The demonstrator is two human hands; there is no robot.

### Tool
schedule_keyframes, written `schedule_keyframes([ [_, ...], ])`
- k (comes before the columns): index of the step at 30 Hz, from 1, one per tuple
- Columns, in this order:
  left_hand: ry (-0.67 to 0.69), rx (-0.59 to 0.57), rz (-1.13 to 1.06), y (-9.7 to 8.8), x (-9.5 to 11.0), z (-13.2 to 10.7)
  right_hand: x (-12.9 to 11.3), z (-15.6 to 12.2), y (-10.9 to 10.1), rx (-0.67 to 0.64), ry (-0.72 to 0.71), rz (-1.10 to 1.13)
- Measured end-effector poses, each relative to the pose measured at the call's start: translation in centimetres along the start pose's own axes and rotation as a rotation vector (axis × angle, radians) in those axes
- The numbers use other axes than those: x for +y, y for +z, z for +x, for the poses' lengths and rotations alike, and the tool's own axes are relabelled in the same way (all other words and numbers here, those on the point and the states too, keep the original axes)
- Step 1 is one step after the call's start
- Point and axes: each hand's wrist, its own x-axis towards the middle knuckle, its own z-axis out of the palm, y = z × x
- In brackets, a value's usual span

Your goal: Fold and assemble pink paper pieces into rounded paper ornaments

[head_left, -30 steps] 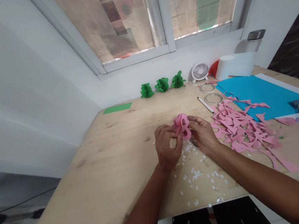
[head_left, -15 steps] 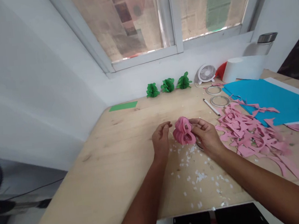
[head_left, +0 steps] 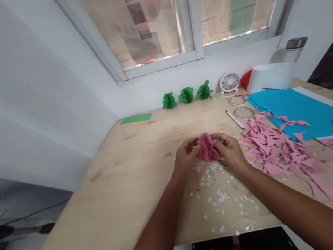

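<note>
- Pinched between both hands, left of the loose heap of pink cut-paper scraps (head_left: pixel 274 144): pink pleated paper piece (head_left: pixel 207 149), upright, narrow waist, folds fanned out wider toward the bottom
- Left hand (head_left: pixel 184 156), bare: thumb and fingers closed on the left edge of the pleated piece, on the side away from the scrap heap
- Right hand (head_left: pixel 230 150), bare: thumb and fingertips clamped on the opposite edge, between pleated piece and scrap heap
- Contact of the pleated piece with the pale wooden table (head_left: pixel 117 192): cannot tell
- Partly hidden under the right hand, left of the scrap heap: dark thin ring (head_left: pixel 223 163)
- Scattered left of the scrap heap and toward the near table edge: tiny white paper bits (head_left: pixel 223 196)
- Just beside the far left edge of the scrap heap: white slim pen with dark tip (head_left: pixel 234 120), lying aslant
- Beyond the scrap heap, a little left: two thin grey rings (head_left: pixel 245 118), flat, one behind the other
- Partly under the scrap heap and beyond: flat bright blue paper sheets (head_left: pixel 306 107)
- Farther back, left of the scrap heap, in a row by the wall: three green ruffled paper ornaments (head_left: pixel 186 95); right of these, small round white fan (head_left: pixel 229 82)
- Well left of the scrap heap: flat green paper strip (head_left: pixel 136 119)
</note>
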Motion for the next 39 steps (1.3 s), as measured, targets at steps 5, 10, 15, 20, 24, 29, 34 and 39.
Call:
schedule_keyframes([
  [5,0.025,0.02,0.025,0.4,0.5,-0.5,-0.1,-0.2,0.1,-0.033,-0.13,-0.16],
  [10,0.062,-0.024,0.028,0.9,0.8,-0.9,-0.3,-0.5,0.0,0.005,-0.214,-0.471],
  [15,0.065,-0.051,-0.002,1.2,0.7,-1.0,-0.5,-0.6,-0.1,0.069,-0.359,-0.703],
  [20,0.092,-0.031,-0.014,1.2,0.5,-1.2,-0.2,-0.7,-0.2,0.035,-0.332,-0.554],
  [24,0.19,0.153,0.05,0.7,0.4,-0.8,-0.2,-0.8,-0.1,-0.028,-0.236,-0.317],
  [29,0.178,0.124,-0.01,0.1,0.6,-0.3,-0.8,-1.0,0.1,-0.123,-0.123,-0.081],
  [34,0.013,-0.065,-0.15,0.3,0.7,-0.5,-1.0,-0.9,0.1,-0.126,-0.116,-0.064],
  [39,0.048,-0.028,-0.093,0.3,0.4,-0.6,-0.7,-0.7,0.0,-0.037,-0.16,-0.191],
])
